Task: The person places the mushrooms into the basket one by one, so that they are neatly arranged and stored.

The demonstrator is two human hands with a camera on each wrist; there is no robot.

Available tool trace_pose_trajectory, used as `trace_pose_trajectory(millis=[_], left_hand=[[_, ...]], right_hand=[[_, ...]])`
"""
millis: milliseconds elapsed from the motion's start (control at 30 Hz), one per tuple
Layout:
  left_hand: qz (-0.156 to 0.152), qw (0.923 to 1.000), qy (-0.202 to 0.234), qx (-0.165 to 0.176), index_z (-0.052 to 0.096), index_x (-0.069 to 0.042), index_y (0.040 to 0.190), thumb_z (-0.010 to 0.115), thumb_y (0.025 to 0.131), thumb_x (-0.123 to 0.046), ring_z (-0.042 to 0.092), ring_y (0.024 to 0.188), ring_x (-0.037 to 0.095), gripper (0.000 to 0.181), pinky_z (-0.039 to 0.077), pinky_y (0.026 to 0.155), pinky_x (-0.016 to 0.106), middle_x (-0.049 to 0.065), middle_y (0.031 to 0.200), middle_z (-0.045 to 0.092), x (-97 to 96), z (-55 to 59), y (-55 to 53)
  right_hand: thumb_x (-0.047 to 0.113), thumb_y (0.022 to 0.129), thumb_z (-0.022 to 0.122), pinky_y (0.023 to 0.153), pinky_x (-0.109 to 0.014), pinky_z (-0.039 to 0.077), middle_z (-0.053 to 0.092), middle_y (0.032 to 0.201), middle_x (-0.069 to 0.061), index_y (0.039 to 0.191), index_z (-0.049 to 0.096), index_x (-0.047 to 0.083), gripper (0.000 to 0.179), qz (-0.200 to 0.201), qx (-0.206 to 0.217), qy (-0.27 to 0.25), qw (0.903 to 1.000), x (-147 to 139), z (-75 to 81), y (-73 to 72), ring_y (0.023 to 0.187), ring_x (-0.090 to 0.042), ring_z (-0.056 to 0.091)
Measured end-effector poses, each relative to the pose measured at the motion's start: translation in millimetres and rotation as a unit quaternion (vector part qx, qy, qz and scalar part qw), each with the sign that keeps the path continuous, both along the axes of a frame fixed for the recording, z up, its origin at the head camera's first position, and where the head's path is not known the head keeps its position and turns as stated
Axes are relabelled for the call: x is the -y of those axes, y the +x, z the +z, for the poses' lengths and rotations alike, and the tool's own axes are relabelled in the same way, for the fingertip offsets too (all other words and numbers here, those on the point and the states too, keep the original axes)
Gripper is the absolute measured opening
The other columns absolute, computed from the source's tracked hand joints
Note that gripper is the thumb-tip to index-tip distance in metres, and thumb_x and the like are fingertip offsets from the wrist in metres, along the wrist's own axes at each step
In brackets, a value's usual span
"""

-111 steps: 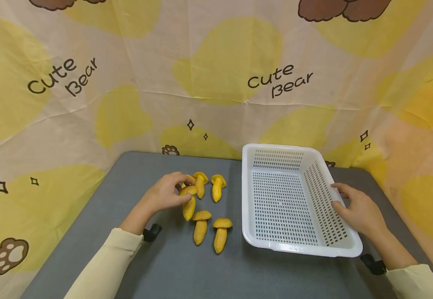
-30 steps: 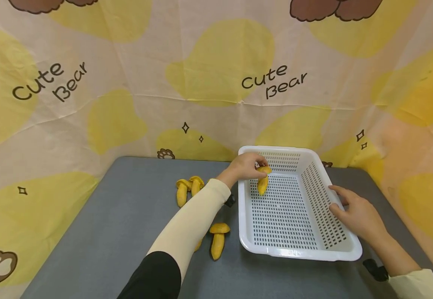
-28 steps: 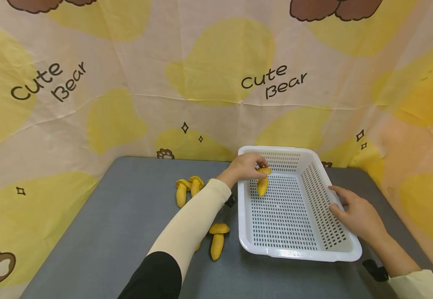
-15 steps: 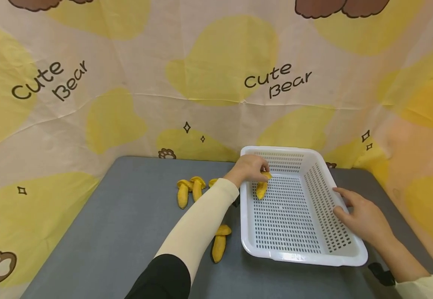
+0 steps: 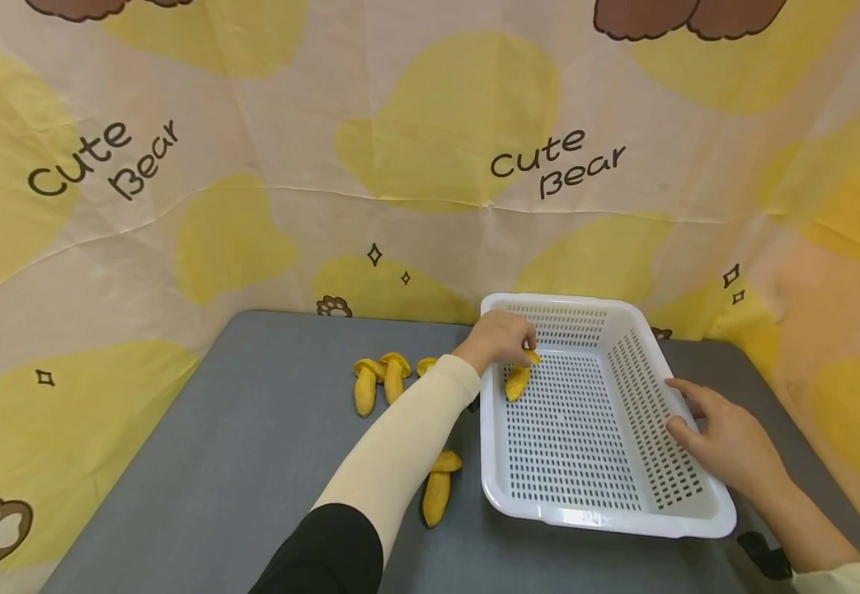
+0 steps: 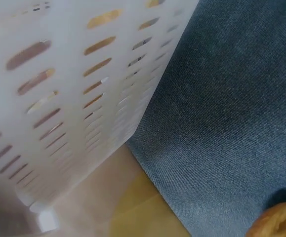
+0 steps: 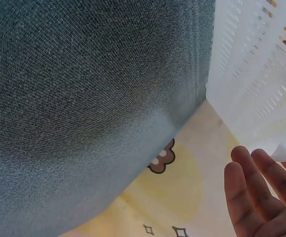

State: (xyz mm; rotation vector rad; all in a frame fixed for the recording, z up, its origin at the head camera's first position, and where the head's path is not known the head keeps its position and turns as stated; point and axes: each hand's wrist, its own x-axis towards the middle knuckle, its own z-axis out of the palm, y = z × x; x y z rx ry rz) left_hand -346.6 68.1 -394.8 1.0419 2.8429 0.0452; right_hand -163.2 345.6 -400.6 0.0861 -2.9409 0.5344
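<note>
In the head view my left hand (image 5: 500, 337) pinches a yellow mushroom (image 5: 519, 381) by its cap. It hangs tilted inside the white perforated basket (image 5: 608, 521), near the left wall, stem pointing down toward the near left. My right hand (image 5: 734, 437) holds the basket's right rim, thumb and index finger over its edge; other fingers (image 7: 251, 192) show outside the wall in the right wrist view. Through the slots of the basket wall (image 6: 73, 123), yellow-brown patches show in the left wrist view. That wall hides the left hand's fingers there.
Left of the basket, several more mushrooms lie on the grey table (image 5: 237, 462): one at far left (image 5: 365, 388), another beside it (image 5: 395, 378), and one nearer the front (image 5: 439, 495). My left forearm crosses above them and covers part of the group. A patterned cloth (image 5: 430, 124) hangs behind.
My left hand has moved right from the mushrooms on the table, bringing one into the basket. Over the last second that mushroom has sunk slightly and tilted. The right hand stays at the rim.
</note>
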Motion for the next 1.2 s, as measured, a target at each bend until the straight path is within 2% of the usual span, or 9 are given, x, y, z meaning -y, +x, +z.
trace_pose_trajectory(millis=[300,500,733,900,967,1067,1133,1200], left_hand=[[0.012,0.9998,0.013,-0.004,0.070,-0.034,0.108,0.066,0.086,-0.043,0.059,0.088,0.001,0.024,0.048,0.076,0.022,-0.017,0.104,0.067,-1.5,0.5,1.4],[0.008,0.9998,0.008,-0.014,0.071,-0.034,0.104,0.069,0.084,-0.045,0.059,0.084,0.001,0.023,0.049,0.075,0.022,-0.018,0.098,0.068,-2.4,0.2,1.5],[0.011,0.9995,-0.009,-0.030,0.071,-0.035,0.104,0.067,0.086,-0.046,0.059,0.083,0.001,0.021,0.049,0.077,0.022,-0.018,0.094,0.068,-3.7,-1.5,3.2],[0.011,0.9996,-0.003,-0.024,0.071,-0.035,0.106,0.067,0.086,-0.048,0.058,0.082,0.000,0.025,0.048,0.075,0.022,-0.018,0.094,0.066,-3.0,-3.2,3.0],[0.008,0.9997,0.013,-0.021,0.070,-0.034,0.107,0.066,0.087,-0.046,0.057,0.082,0.000,0.024,0.048,0.074,0.021,-0.018,0.094,0.065,-1.8,-4.6,2.4],[0.002,0.9974,0.072,-0.007,0.070,-0.031,0.107,0.064,0.089,-0.038,0.057,0.084,0.000,0.020,0.047,0.073,0.021,-0.017,0.095,0.064,1.1,-6.3,1.5],[-0.006,0.9911,0.133,0.002,0.070,-0.028,0.107,0.062,0.090,-0.033,0.058,0.086,0.001,0.019,0.047,0.074,0.019,-0.016,0.097,0.065,3.6,-7.4,0.6],[-0.016,0.9806,0.195,0.011,0.070,-0.025,0.108,0.060,0.091,-0.028,0.060,0.088,0.002,0.020,0.048,0.076,0.019,-0.014,0.099,0.068,6.4,-7.5,-0.2]], right_hand=[[0.022,0.090,0.057,0.050,-0.031,0.045,0.058,0.116,-0.033,0.136,0.047,-0.002,0.052,-0.002,0.004,-0.003,1.0000,-1.2,2.3,1.3,0.076,-0.032,0.066],[0.021,0.091,0.056,0.051,-0.032,0.045,0.060,0.113,-0.033,0.136,0.047,-0.001,0.052,0.000,0.005,-0.003,1.0000,-0.4,5.5,2.5,0.071,-0.026,0.065],[0.022,0.091,0.056,0.051,-0.032,0.045,0.061,0.109,-0.033,0.137,0.046,-0.001,0.053,-0.001,0.014,-0.004,0.9999,-1.2,4.8,3.1,0.066,-0.021,0.064],[0.022,0.091,0.056,0.050,-0.032,0.044,0.061,0.108,-0.033,0.138,0.044,-0.002,0.054,-0.004,0.018,-0.006,0.9998,-1.0,3.7,3.5,0.064,-0.020,0.063],[0.022,0.091,0.055,0.050,-0.032,0.044,0.061,0.107,-0.033,0.138,0.044,-0.002,0.054,-0.005,0.019,-0.006,0.9998,-1.0,2.8,3.6,0.064,-0.020,0.063],[0.021,0.091,0.055,0.050,-0.032,0.045,0.061,0.107,-0.033,0.138,0.045,-0.002,0.053,-0.006,0.016,-0.008,0.9998,-0.5,1.6,3.3,0.064,-0.020,0.063],[0.021,0.091,0.055,0.050,-0.032,0.045,0.061,0.107,-0.033,0.138,0.045,-0.002,0.053,-0.006,0.015,-0.009,0.9998,-0.1,0.8,3.0,0.064,-0.020,0.063],[0.021,0.091,0.056,0.050,-0.032,0.045,0.061,0.108,-0.033,0.138,0.045,-0.002,0.053,-0.006,0.014,-0.011,0.9998,0.5,0.4,2.7,0.064,-0.020,0.064]])
